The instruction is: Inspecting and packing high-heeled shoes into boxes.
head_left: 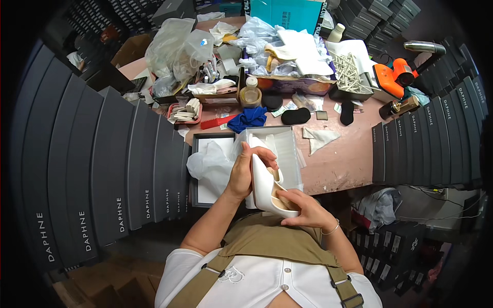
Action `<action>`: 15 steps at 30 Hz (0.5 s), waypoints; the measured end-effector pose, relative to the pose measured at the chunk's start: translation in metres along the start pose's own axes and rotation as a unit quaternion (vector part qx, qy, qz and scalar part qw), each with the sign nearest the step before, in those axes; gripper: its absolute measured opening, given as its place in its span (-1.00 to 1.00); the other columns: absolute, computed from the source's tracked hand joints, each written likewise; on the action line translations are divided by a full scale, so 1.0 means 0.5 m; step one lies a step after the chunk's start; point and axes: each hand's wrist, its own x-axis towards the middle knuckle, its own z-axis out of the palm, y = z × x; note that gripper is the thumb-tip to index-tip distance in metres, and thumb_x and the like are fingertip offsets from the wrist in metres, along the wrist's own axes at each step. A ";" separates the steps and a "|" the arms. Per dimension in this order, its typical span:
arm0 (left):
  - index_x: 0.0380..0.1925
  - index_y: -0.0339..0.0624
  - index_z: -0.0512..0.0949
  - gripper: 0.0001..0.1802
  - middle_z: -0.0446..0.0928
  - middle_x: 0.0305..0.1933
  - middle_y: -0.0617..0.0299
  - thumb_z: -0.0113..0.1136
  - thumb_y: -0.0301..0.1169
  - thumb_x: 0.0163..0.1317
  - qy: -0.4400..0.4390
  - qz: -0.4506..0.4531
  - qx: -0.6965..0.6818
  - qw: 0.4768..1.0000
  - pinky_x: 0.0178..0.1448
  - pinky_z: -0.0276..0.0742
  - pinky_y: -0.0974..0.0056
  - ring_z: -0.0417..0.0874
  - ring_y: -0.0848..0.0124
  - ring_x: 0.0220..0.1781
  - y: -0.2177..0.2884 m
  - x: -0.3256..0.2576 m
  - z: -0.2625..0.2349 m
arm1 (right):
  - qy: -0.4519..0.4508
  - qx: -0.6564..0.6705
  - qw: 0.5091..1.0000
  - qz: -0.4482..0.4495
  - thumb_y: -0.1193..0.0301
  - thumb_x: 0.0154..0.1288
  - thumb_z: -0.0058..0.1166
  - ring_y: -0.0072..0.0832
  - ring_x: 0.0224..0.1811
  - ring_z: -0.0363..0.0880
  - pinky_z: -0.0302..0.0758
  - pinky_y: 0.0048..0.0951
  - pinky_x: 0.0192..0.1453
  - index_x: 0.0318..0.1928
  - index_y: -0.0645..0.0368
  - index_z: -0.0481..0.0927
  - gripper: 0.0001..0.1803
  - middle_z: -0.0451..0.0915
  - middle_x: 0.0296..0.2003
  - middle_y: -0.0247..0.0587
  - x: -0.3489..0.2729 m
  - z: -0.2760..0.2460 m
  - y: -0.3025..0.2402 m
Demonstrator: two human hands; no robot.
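Observation:
Between my two hands I hold a white pointed shoe point(263, 186) with a beige lining, tilted with its toe away from me. My left hand point(242, 172) wraps round the toe end, thumb up along its side. At the heel end my right hand point(307, 209) grips the rim, with fingers reaching into the opening. Just beyond the shoe lies an open shoebox point(287, 154) lined with white tissue, something white partly hidden inside. To its left, a dark-edged box lid point(205, 197) carries crumpled translucent tissue paper point(208, 164).
Tall stacks of dark grey shoeboxes point(115, 164) point(431, 138) flank the table on both sides. Farther back lie a blue cloth point(247, 119), a red comb point(215, 122), black pads point(296, 116) and a pump bottle point(250, 95). An orange heat gun point(390, 79) rests at back right.

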 end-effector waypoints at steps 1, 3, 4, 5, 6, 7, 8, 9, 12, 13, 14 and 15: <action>-0.34 -0.31 0.54 -0.13 0.53 -0.42 0.12 -0.56 0.26 0.38 -0.014 0.001 0.008 1.000 -0.03 0.50 0.25 0.59 0.32 -0.26 0.003 -0.008 -0.001 | 0.010 -0.008 1.000 -0.010 0.24 -0.04 0.42 -0.19 0.07 0.47 0.41 -0.34 0.15 0.27 0.11 0.37 -0.17 0.44 0.07 -0.03 -0.003 0.007 -0.006; -0.33 -0.32 0.54 -0.12 0.54 -0.42 0.12 -0.58 0.28 0.37 -0.033 0.028 0.006 0.999 -0.01 0.49 0.24 0.59 0.31 -0.25 0.004 -0.023 -0.002 | 0.024 -0.024 0.999 -0.026 0.23 -0.05 0.43 -0.17 0.05 0.49 0.45 -0.35 0.11 0.25 0.12 0.38 -0.19 0.45 0.06 -0.04 -0.012 0.022 -0.013; -0.33 -0.32 0.54 -0.11 0.54 -0.42 0.11 -0.58 0.28 0.37 -0.042 0.043 0.005 0.998 0.00 0.49 0.23 0.59 0.30 -0.25 0.005 -0.030 -0.003 | 0.021 -0.032 0.999 -0.021 0.23 -0.04 0.42 -0.15 0.06 0.48 0.44 -0.34 0.12 0.26 0.11 0.37 -0.18 0.44 0.07 -0.03 -0.014 0.026 -0.018; -0.31 -0.33 0.54 -0.10 0.54 -0.42 0.11 -0.59 0.28 0.37 -0.042 0.048 0.013 0.998 0.00 0.48 0.22 0.59 0.30 -0.24 0.006 -0.038 -0.005 | 0.016 -0.039 0.999 -0.016 0.23 -0.03 0.41 -0.14 0.07 0.48 0.43 -0.33 0.13 0.27 0.09 0.36 -0.18 0.43 0.09 -0.02 -0.016 0.032 -0.023; -0.30 -0.33 0.54 -0.09 0.54 -0.42 0.11 -0.60 0.29 0.36 -0.042 0.053 0.021 0.997 0.01 0.48 0.22 0.59 0.30 -0.23 0.006 -0.047 -0.007 | 0.012 -0.045 0.999 -0.011 0.23 -0.03 0.39 -0.12 0.08 0.47 0.42 -0.32 0.14 0.29 0.08 0.35 -0.17 0.42 0.10 -0.01 -0.017 0.036 -0.027; -0.28 -0.34 0.53 -0.09 0.54 -0.42 0.10 -0.62 0.29 0.36 -0.042 0.058 0.030 0.997 0.02 0.47 0.21 0.59 0.29 -0.23 0.007 -0.054 -0.008 | 0.011 -0.048 0.999 -0.015 0.23 -0.02 0.39 -0.12 0.08 0.47 0.43 -0.32 0.14 0.29 0.08 0.34 -0.17 0.41 0.11 -0.01 -0.017 0.039 -0.029; -0.27 -0.34 0.53 -0.11 0.53 -0.42 0.10 -0.59 0.27 0.38 -0.016 0.085 0.035 0.996 0.02 0.48 0.21 0.59 0.30 -0.23 0.005 -0.063 -0.003 | 0.011 -0.051 0.998 -0.017 0.23 -0.02 0.39 -0.11 0.08 0.47 0.43 -0.31 0.13 0.29 0.08 0.34 -0.17 0.41 0.11 -0.01 -0.020 0.043 -0.030; -0.25 -0.35 0.53 -0.13 0.53 -0.42 0.10 -0.56 0.25 0.39 0.010 0.112 0.039 0.993 0.02 0.48 0.21 0.59 0.31 -0.24 0.005 -0.071 0.005 | 0.011 -0.054 0.998 -0.019 0.22 -0.01 0.38 -0.11 0.08 0.47 0.44 -0.30 0.13 0.29 0.07 0.34 -0.17 0.41 0.11 -0.01 -0.021 0.046 -0.031; -0.21 -0.34 0.51 -0.24 0.53 -0.42 0.11 -0.45 0.17 0.43 0.065 0.144 0.169 0.973 0.05 0.50 0.22 0.60 0.34 -0.26 0.001 -0.081 -0.001 | 0.011 -0.070 0.997 -0.004 0.21 0.00 0.38 -0.10 0.07 0.48 0.45 -0.29 0.12 0.30 0.08 0.33 -0.17 0.40 0.12 0.00 -0.023 0.054 -0.040; -0.20 -0.34 0.51 -0.28 0.53 -0.43 0.12 -0.41 0.14 0.44 0.080 0.145 0.230 0.959 0.06 0.51 0.23 0.60 0.35 -0.27 0.001 -0.080 -0.009 | 0.011 -0.074 0.997 -0.016 0.20 -0.01 0.38 -0.09 0.07 0.48 0.45 -0.28 0.12 0.30 0.08 0.32 -0.16 0.40 0.13 0.01 -0.021 0.054 -0.042; -0.20 -0.33 0.51 -0.31 0.52 -0.43 0.12 -0.37 0.12 0.45 0.087 0.116 0.175 0.974 0.06 0.51 0.23 0.60 0.35 -0.28 -0.002 -0.075 -0.015 | 0.015 -0.078 0.997 -0.025 0.19 -0.01 0.38 -0.08 0.07 0.48 0.45 -0.28 0.12 0.30 0.09 0.31 -0.15 0.40 0.13 0.02 -0.021 0.052 -0.043; -0.21 -0.32 0.51 -0.35 0.52 -0.44 0.13 -0.33 0.09 0.45 0.099 0.087 0.121 0.984 0.07 0.52 0.23 0.61 0.35 -0.30 0.000 -0.070 -0.026 | 0.015 -0.079 0.996 -0.036 0.18 -0.01 0.38 -0.08 0.07 0.48 0.46 -0.28 0.11 0.31 0.09 0.30 -0.14 0.40 0.14 0.02 -0.022 0.055 -0.043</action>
